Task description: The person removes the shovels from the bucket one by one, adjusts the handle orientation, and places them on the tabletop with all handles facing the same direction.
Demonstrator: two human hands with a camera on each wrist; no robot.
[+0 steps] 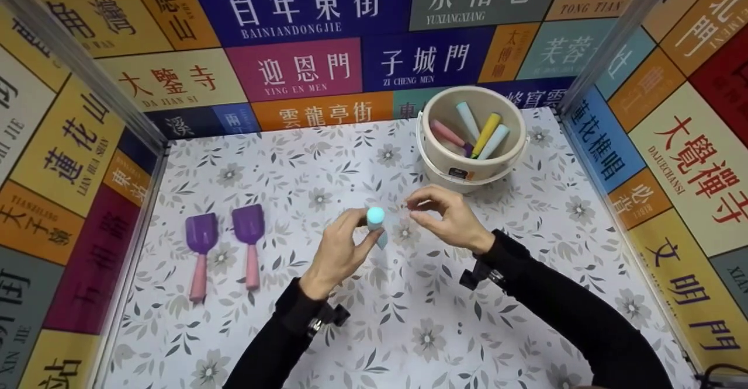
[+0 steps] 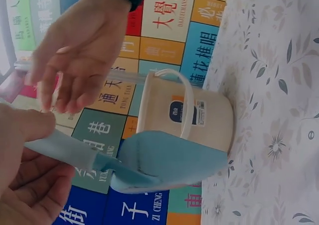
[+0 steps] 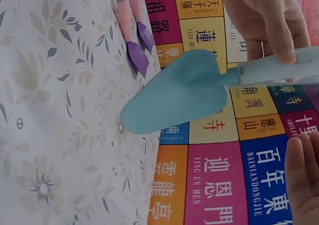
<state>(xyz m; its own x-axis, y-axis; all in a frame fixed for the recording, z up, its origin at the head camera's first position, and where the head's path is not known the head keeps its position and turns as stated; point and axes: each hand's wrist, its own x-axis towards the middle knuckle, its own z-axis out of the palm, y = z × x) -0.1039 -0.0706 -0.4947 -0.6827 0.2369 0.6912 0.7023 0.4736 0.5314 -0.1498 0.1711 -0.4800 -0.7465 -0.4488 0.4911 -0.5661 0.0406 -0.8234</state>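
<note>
the left grip (image 1: 340, 247) held the blue trowel (image 3: 174, 93), blade down, above the surface (image 1: 429, 313); the right grip (image 1: 447, 218), loosely curved, seemed unladen. the trowel looked light, stiff and smooth, best taken by its handle (image 3: 264, 69).

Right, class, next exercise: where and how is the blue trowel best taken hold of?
Probably grip the trowel by its pale-blue handle, coming from the person's left, as the left hand does: the handle is slim and points up, while the broad blade points down.
</note>
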